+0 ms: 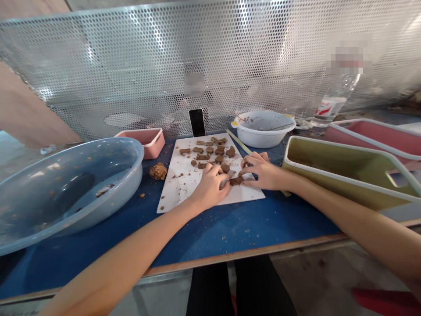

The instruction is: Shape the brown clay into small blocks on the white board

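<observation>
On a white board (177, 184), my left hand (210, 186) and my right hand (261, 171) pinch a small brown clay-like piece (236, 181) from its two sides. The fingers of both hands are curled, and the left fingertips partly hide the piece's near end. Just beyond the hands lie several shaped brown pieces (219, 158), some blocky and some bone-like. Crumbs are scattered over the board. Left of it sits a rough brown lump (158, 171).
A large blue basin (131, 175) stands at left, with a pink bin (154, 145) behind it. A phone (197, 123) leans at the back beside a white basin (263, 134). An olive bin (329, 175), another pink bin (378, 127) and a bottle (332, 105) stand at right.
</observation>
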The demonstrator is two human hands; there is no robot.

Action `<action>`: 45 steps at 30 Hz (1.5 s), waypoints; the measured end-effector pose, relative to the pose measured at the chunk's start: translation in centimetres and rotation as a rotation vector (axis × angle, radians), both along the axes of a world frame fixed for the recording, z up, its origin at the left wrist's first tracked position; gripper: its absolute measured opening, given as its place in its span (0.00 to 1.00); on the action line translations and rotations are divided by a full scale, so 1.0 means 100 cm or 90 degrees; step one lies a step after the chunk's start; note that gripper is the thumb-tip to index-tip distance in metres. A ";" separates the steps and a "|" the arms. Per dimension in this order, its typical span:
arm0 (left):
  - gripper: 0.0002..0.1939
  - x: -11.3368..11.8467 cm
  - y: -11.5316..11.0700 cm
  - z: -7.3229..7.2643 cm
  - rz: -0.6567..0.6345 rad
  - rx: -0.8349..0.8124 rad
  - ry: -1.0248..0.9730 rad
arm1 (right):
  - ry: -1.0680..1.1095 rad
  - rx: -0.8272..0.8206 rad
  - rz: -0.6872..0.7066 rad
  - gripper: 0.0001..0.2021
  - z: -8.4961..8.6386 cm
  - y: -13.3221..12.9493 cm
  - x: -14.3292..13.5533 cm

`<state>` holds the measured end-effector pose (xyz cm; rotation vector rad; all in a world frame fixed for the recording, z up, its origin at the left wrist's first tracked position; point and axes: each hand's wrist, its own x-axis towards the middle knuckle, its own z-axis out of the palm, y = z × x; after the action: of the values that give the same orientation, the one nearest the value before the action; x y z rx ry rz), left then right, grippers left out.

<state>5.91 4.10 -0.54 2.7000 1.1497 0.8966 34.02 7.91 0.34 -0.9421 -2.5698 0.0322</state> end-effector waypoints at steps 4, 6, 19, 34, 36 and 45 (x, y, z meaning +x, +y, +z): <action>0.11 0.000 0.000 0.000 0.003 0.008 -0.002 | 0.019 -0.001 -0.001 0.14 -0.007 0.002 -0.005; 0.13 -0.001 -0.001 -0.001 0.014 0.011 -0.007 | 0.015 0.013 -0.012 0.14 -0.007 0.000 -0.007; 0.21 -0.006 0.002 -0.002 0.073 0.024 -0.061 | 0.006 0.172 0.075 0.13 -0.003 -0.021 -0.020; 0.20 -0.006 0.004 -0.005 0.053 0.024 -0.069 | 0.026 0.116 0.102 0.11 0.011 -0.031 -0.020; 0.19 -0.006 0.004 -0.006 0.054 0.028 -0.074 | 0.029 0.113 0.097 0.13 0.009 -0.029 -0.020; 0.18 -0.006 0.003 -0.004 0.058 0.021 -0.059 | 0.064 0.007 0.179 0.19 0.019 -0.026 -0.008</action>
<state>5.31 4.38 -0.91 2.6194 1.2581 1.0510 33.21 5.28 2.20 -0.5540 -2.5852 0.1407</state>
